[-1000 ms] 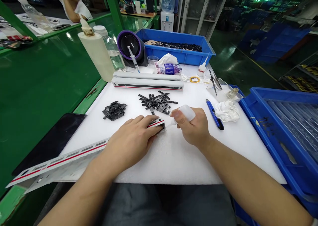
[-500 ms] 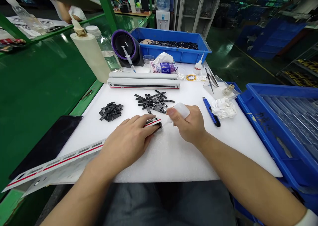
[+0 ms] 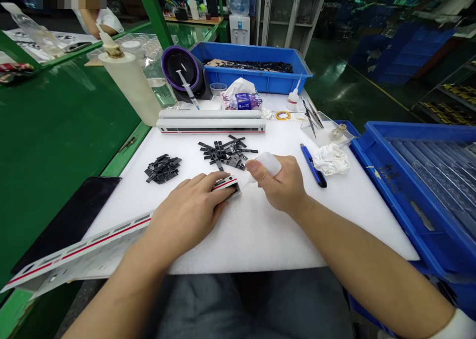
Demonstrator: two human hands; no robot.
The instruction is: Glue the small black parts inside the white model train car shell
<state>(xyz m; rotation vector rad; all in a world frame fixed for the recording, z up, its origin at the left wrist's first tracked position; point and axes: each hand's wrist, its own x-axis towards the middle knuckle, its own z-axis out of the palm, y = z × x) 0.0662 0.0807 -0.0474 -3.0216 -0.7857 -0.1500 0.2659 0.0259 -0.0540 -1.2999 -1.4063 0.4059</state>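
Observation:
My left hand is closed around the right end of a long white model train car shell with a red stripe and a row of windows. The shell slants across the white board, its open inside facing me. In my right hand is a white squeeze bottle, gripped with the thumb on top. Its thin nozzle points left at the shell's end; whether the tip touches I cannot tell. Just beyond my hands lie a loose pile of black strips and a tighter pile of black pieces.
Two white train shells lie behind the piles. A blue utility knife and crumpled tissue are to the right. Blue bins flank the board's right edge; another blue bin stands behind. Tall bottles stand back left.
The whole view has shifted slightly. My left hand still holds the shell's end and my right hand the squeeze bottle, with hardly any movement between them.

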